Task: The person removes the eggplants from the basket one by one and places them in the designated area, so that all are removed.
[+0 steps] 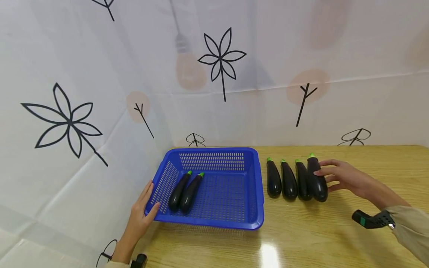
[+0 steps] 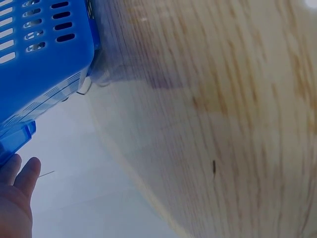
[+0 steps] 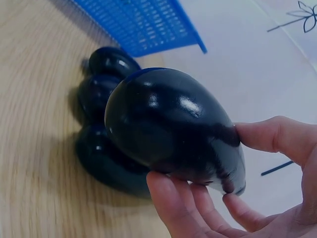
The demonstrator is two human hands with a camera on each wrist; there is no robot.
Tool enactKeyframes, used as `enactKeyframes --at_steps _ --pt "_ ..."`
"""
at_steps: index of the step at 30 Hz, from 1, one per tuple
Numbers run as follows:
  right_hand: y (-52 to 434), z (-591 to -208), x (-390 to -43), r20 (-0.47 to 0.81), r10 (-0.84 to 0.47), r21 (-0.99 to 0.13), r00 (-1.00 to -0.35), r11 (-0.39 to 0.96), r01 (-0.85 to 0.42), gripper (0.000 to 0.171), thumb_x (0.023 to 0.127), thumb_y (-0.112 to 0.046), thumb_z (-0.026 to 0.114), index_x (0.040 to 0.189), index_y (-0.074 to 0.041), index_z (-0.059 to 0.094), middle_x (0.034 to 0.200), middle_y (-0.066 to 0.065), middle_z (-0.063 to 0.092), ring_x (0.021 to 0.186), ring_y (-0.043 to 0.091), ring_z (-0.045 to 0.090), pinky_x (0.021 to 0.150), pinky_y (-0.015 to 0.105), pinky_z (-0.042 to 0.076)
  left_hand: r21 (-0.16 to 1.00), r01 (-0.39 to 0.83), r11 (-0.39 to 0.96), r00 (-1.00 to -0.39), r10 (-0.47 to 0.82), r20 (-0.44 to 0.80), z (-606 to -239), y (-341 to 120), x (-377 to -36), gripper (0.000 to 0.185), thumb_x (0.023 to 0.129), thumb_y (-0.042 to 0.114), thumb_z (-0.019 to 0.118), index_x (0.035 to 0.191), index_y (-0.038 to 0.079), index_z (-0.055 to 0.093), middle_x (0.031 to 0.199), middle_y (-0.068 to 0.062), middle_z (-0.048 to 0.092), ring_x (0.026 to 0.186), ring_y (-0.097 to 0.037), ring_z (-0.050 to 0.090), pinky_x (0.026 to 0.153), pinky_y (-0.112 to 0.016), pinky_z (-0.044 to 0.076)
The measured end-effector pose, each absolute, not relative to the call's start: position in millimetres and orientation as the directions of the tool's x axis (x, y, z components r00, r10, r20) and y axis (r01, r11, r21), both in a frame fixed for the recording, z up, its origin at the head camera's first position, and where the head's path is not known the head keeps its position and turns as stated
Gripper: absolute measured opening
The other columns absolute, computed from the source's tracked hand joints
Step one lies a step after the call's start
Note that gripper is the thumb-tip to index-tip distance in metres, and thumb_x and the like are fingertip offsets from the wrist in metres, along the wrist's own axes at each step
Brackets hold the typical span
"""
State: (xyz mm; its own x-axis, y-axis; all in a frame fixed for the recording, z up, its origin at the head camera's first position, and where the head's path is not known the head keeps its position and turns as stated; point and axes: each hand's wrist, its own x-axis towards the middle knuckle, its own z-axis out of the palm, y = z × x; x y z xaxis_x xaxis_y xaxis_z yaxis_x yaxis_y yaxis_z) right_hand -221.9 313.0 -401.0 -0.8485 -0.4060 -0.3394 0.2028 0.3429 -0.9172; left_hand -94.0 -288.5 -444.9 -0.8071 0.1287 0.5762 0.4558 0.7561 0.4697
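My right hand [image 1: 345, 178] holds a dark, glossy eggplant [image 1: 316, 180] with a green stem end, thumb on one side and fingers on the other. In the right wrist view this held eggplant [image 3: 168, 124] is raised above its neighbours and partly covers them. Three more eggplants [image 1: 289, 181] lie in a row on the table to its left. My left hand [image 1: 140, 212] rests at the near left corner of a blue plastic basket [image 1: 207, 224], fingers straight along the rim. Two eggplants [image 1: 191, 193] lie side by side in the basket's left part.
The wooden table [image 1: 375, 167] runs under everything, to the right of the row and in front of the basket. A white cloth with printed leaves [image 1: 268, 123] hangs behind the table and along its left side.
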Motion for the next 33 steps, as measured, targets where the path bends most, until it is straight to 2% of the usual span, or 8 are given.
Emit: enactKeyframes --at_steps 21,28,33 --pt "332 -432 -236 -0.351 -0.369 -0.894 -0.861 0.406 0.190 0.070 0.099 -0.027 0.048 0.139 0.018 0.013 0.111 0.012 0.055 0.091 0.021 0.059 0.079 0.041 0.052 0.466 0.474 0.747 -0.795 0.136 0.591 -445 -288 -94 0.067 0.084 0.002 0.062 0.144 -0.003 0.034 0.150 -0.014 0.031 0.133 -0.034 0.035 0.104 -0.010 0.022" --pt "334 -441 -241 -0.344 -0.342 -0.877 -0.875 0.450 0.169 0.068 0.100 -0.028 0.045 0.138 0.020 0.015 0.104 0.011 0.054 0.084 0.019 0.057 0.077 0.039 0.053 0.460 0.482 0.746 -0.794 0.150 0.589 -444 -290 -95 0.066 0.084 0.001 0.063 0.143 -0.005 0.034 0.150 -0.015 0.031 0.136 -0.027 0.032 0.105 -0.012 0.022" --pt "333 -445 -244 -0.340 -0.311 -0.860 -0.887 0.485 0.159 0.065 0.100 -0.028 0.044 0.136 0.020 0.020 0.105 0.013 0.054 0.083 0.018 0.057 0.077 0.039 0.053 0.460 0.477 0.748 -0.794 0.143 0.591 -446 -289 -95 0.066 0.084 0.001 0.063 0.143 -0.004 0.035 0.150 -0.015 0.032 0.135 -0.027 0.034 0.104 -0.011 0.022"
